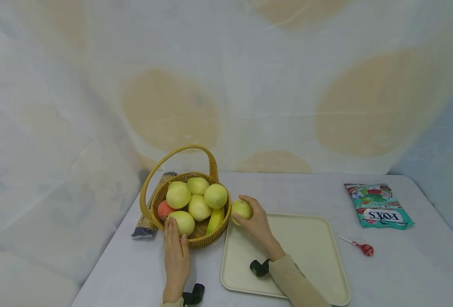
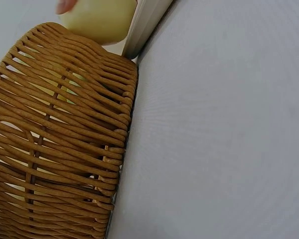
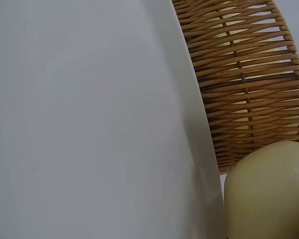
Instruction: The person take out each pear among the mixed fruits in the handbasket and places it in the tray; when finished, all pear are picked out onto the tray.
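A wicker basket point(image 1: 201, 243) with a tall handle holds several yellow-green round fruits point(image 1: 199, 208), a banana point(image 1: 215, 220) and a red fruit point(image 1: 164, 210). My left hand point(image 1: 176, 256) lies with straight fingers against the basket's near left side, fingertips beside the nearest round fruit point(image 1: 183, 223). Just right of the basket, my right hand point(image 1: 258, 224) grips another yellow-green round fruit point(image 1: 241, 211) between thumb and fingers, over the far left corner of a cream tray point(image 1: 307, 256). In the right wrist view this fruit point(image 3: 269, 194) appears close to the tray's edge and the basket wall point(image 3: 244, 79).
A long brown and dark package point(image 1: 145, 228) lies behind and left of the basket. To the right of the tray are a red lollipop point(image 1: 365, 249) and a green FOX'S candy bag point(image 1: 378, 207). A patterned cloth point(image 1: 264, 85) hangs behind the table.
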